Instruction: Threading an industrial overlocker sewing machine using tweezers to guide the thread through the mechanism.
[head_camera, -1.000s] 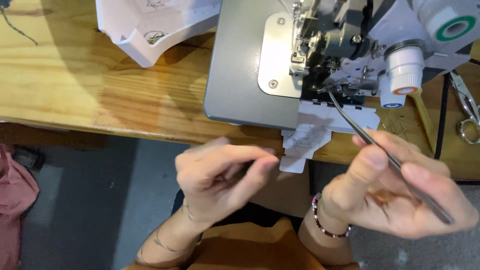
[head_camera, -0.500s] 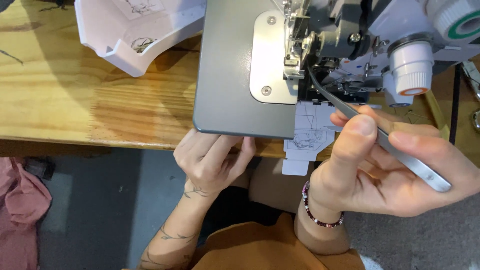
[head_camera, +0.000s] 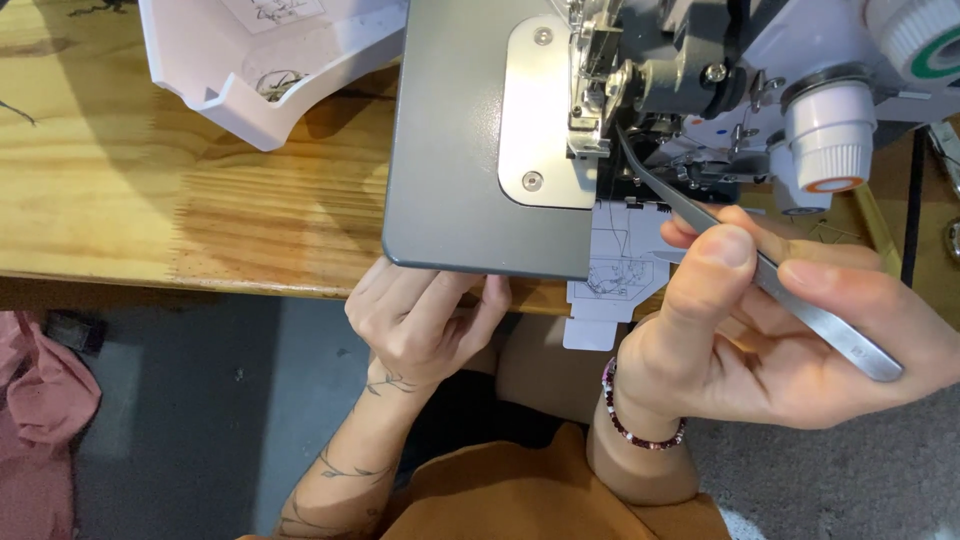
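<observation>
Long curved steel tweezers (head_camera: 760, 275), 1 pair, pinched in right hand (head_camera: 770, 350) betw. thumb & fingers at approx. 4 o'clock, tips reaching into the open looper area of the 1 grey-and-white metal overlock sewing machine (head_camera: 480, 150). Left hand (head_camera: 420, 320), fingers loosely curled, holds nothing, touches machine's front edge at 6 o'clock. 1 white plastic cover tray (head_camera: 215, 85) at 11 o'clock on pale wooden table (head_camera: 150, 190); printed diagram inside. 1 beaded bracelet (head_camera: 640, 430) on right wrist.

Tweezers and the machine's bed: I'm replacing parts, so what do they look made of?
Tweezers in the right hand: bare metal, probably steel, with a brushed silver sheen. Sewing machine bed: matte grey paint, base unclear. Its needle plate: polished metal, screwed down. The left hand touches the bed's edge.
</observation>
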